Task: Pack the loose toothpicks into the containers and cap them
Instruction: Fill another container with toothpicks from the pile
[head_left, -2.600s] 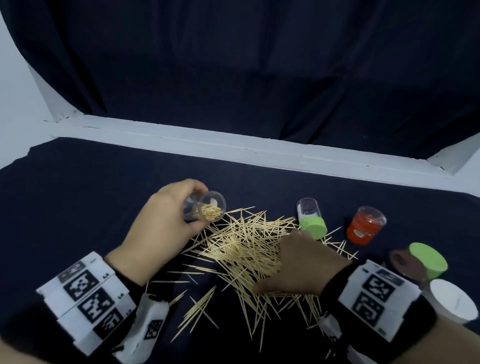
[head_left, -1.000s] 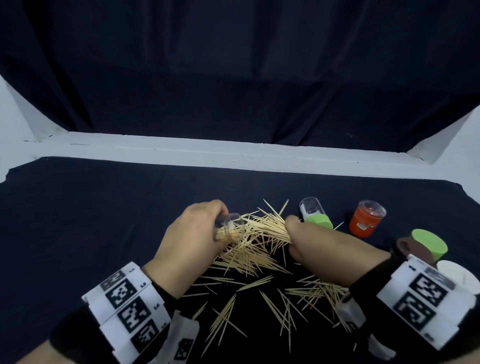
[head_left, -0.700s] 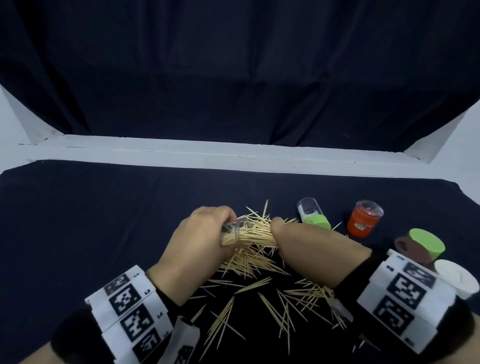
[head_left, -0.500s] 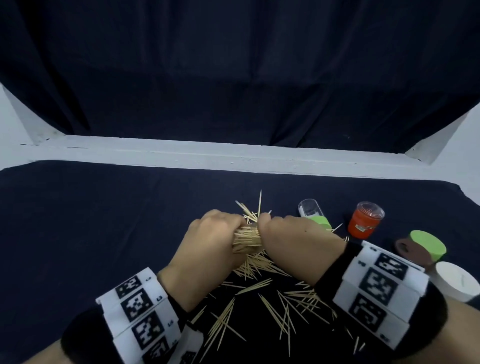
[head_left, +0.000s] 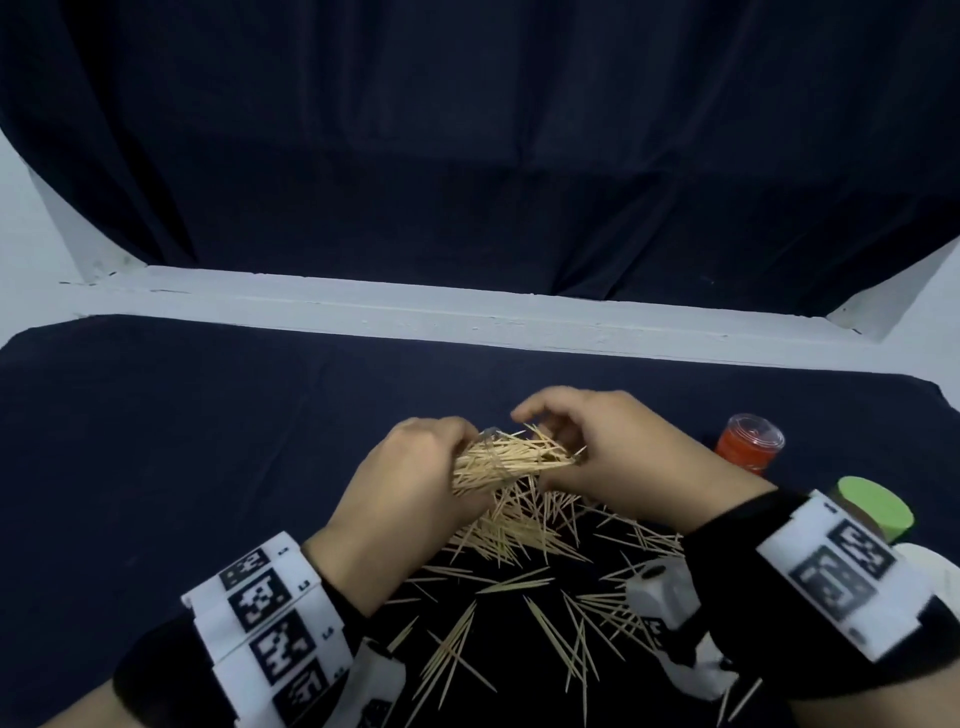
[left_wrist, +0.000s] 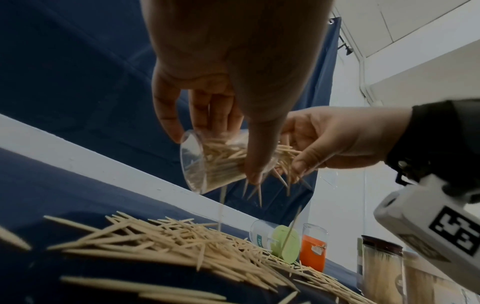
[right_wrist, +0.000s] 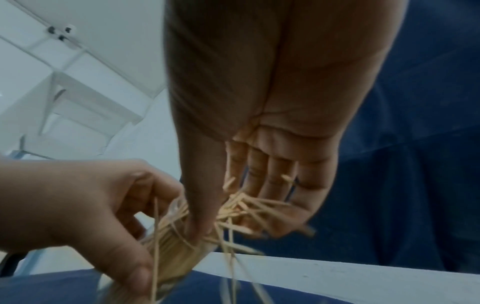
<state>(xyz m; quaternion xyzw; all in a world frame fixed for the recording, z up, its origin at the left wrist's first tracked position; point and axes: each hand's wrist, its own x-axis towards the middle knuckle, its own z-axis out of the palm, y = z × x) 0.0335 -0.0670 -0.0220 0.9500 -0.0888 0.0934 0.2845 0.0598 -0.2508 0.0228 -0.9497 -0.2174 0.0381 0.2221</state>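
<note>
Above the bench (head_left: 208, 415), a clear container (left_wrist: 207, 162) is gripped by the left hand (head_left: 410, 483); toothpicks (head_left: 511, 457) are loosely cupped by the right hand (head_left: 618, 457), its fingertips blurred.

No legible text anywhere.

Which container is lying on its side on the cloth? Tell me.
The clear container with the green cap, beside the upright orange one. The left hand holds another, off the cloth.
</note>
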